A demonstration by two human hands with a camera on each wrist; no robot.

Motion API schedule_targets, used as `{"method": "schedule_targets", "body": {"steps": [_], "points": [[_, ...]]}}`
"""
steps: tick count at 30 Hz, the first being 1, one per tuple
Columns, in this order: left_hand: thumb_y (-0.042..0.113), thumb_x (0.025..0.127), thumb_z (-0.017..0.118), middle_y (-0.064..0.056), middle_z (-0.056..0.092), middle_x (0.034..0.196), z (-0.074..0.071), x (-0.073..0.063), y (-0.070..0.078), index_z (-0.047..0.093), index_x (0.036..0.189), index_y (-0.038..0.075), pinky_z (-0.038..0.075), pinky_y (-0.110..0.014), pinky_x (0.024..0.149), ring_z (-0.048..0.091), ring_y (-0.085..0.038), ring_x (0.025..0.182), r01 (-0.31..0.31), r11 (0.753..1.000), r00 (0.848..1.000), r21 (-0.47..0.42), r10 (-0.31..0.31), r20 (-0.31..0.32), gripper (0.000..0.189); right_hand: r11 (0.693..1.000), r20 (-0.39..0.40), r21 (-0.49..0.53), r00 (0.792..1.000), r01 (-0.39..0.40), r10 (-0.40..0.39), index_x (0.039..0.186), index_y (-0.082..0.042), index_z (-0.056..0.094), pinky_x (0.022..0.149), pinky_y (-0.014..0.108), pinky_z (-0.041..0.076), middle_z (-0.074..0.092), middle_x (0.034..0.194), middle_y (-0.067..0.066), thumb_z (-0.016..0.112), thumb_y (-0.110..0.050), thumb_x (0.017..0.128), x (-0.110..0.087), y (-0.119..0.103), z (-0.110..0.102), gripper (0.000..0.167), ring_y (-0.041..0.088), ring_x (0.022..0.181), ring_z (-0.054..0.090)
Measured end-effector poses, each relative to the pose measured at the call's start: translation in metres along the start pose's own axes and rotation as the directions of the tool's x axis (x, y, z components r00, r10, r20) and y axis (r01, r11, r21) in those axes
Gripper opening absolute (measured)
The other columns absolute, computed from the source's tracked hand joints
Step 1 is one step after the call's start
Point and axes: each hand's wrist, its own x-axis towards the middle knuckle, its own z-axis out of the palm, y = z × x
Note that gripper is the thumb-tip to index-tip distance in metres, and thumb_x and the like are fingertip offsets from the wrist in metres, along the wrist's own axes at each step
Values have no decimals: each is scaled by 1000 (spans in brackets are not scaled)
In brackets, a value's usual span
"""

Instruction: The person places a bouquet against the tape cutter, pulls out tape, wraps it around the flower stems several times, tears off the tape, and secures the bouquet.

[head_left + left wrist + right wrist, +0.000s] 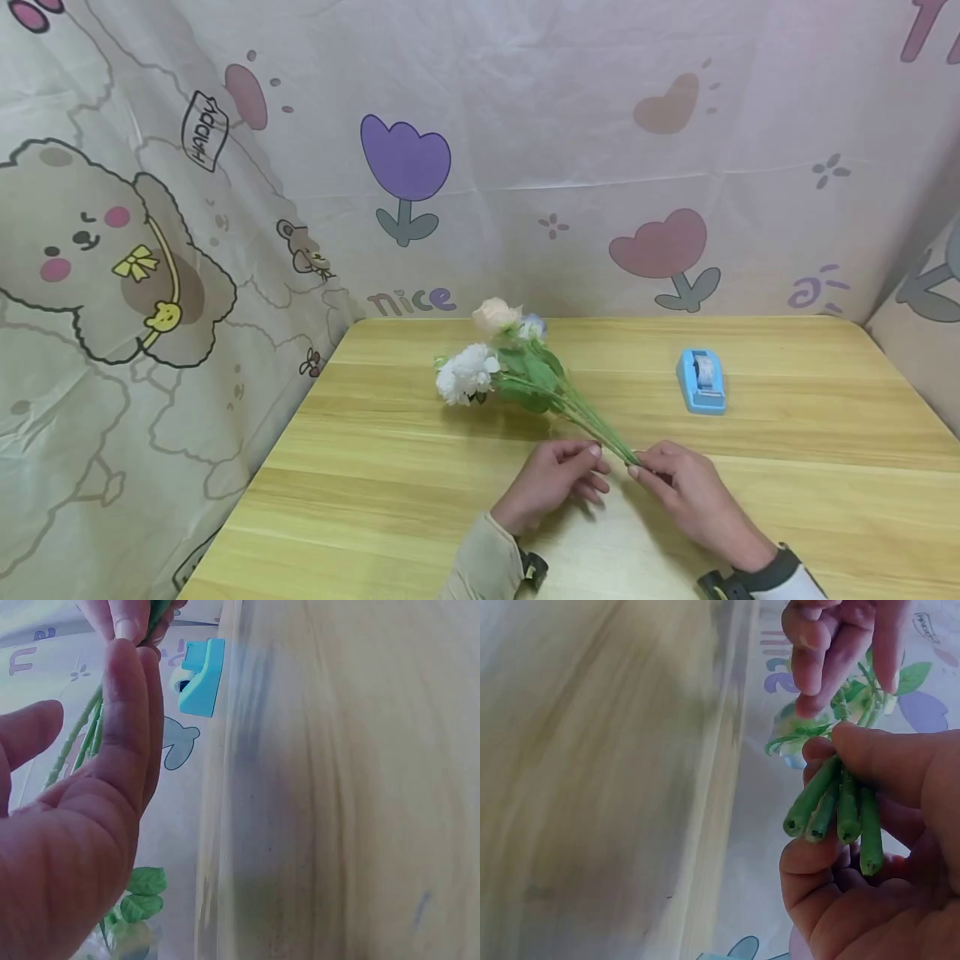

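A bunch of artificial-looking flowers slants over the table in the head view. It has a white bloom (pixel 467 373), a pale peach bloom (pixel 497 317), a small bluish bloom (pixel 532 326) and green leaves (pixel 534 375). My right hand (pixel 690 493) pinches the gathered stems near their lower ends. Several cut stem ends (pixel 847 814) stick out past the thumb in the right wrist view. Just left of the stems is my left hand (pixel 558 477), its fingers loosely bent and holding nothing. Its fingertips come close to the right hand in the left wrist view.
A blue tape dispenser (pixel 702 398) with a roll of tape stands on the right side of the wooden table (pixel 360 500). Behind the table's back edge hangs a printed cloth (pixel 510 242), with another stretch of cloth along the left side.
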Motion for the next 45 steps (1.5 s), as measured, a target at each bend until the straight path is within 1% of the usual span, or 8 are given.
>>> {"method": "schedule_targets", "body": {"steps": [3, 7, 11, 18, 27, 35, 41, 45], "points": [[24, 105, 61, -23, 75, 101, 0, -1, 1, 67, 120, -9, 65, -42, 75, 76, -35, 79, -5, 1000, 1000, -4, 5, -2, 37, 1000, 6, 6, 1000, 4, -4, 103, -5, 80, 52, 20, 43, 58, 82, -11, 76, -6, 92, 0, -2, 1, 12, -2, 67, 45], [24, 105, 62, -27, 74, 100, 0, 0, 1, 68, 114, -10, 64, -36, 75, 76, -26, 74, -13, 1000, 1000, -27, 13, 2, 36, 1000, 1, 17, 1000, 22, -22, 104, -4, 80, 51, 20, 42, 56, 81, -13, 76, -7, 92, -1, -4, 2, 13, -3, 66, 43], [23, 105, 63, -29, 73, 103, 0, 1, 0, 70, 112, -9, 65, -37, 75, 74, -18, 71, -19, 997, 1000, -68, 20, 2, 33, 998, -19, 22, 998, 61, -60, 103, -5, 81, 49, 20, 41, 54, 80, -15, 76, -7, 92, -2, -4, 4, 12, -4, 65, 42], [17, 102, 67, -24, 74, 103, -2, -1, 0, 70, 113, -7, 64, -45, 80, 75, -24, 78, -13, 993, 1000, -113, 13, -2, 27, 993, -33, 32, 993, 110, -109, 102, -6, 81, 50, 19, 41, 53, 81, -18, 77, -6, 91, -2, -4, 7, 12, -5, 66, 42], [19, 103, 65, -24, 75, 101, 1, 1, -2, 70, 111, -7, 64, -42, 81, 74, -18, 74, -24, 991, 1000, -135, 23, -8, 28, 993, -11, 58, 994, 105, -104, 107, -7, 80, 49, 20, 41, 55, 83, -16, 75, -8, 93, -2, -5, 8, 15, -4, 65, 43], [24, 103, 65, -26, 75, 94, 9, 0, -1, 69, 101, -5, 64, -36, 76, 71, -14, 66, -26, 984, 999, -179, 18, -47, 29, 992, -20, 65, 994, 107, -106, 105, -6, 80, 48, 20, 43, 53, 81, -18, 76, -6, 92, -4, -9, 9, 14, -4, 64, 44], [25, 102, 67, -17, 75, 81, 13, -2, 1, 70, 101, -4, 58, -24, 64, 63, -11, 55, -32, 984, 994, -175, 13, -110, 29, 990, -40, 63, 992, 124, -122, 102, -6, 80, 48, 20, 42, 52, 81, -19, 76, -5, 92, -5, -9, 11, 12, -5, 64, 43], [24, 101, 68, -11, 73, 75, 13, -2, 2, 71, 100, -5, 53, -21, 59, 59, -9, 52, -38, 984, 990, -173, 15, -138, 29, 991, -43, 67, 992, 119, -116, 102, -5, 81, 48, 19, 42, 51, 81, -18, 76, -5, 92, -5, -9, 12, 11, -5, 64, 43]]}}
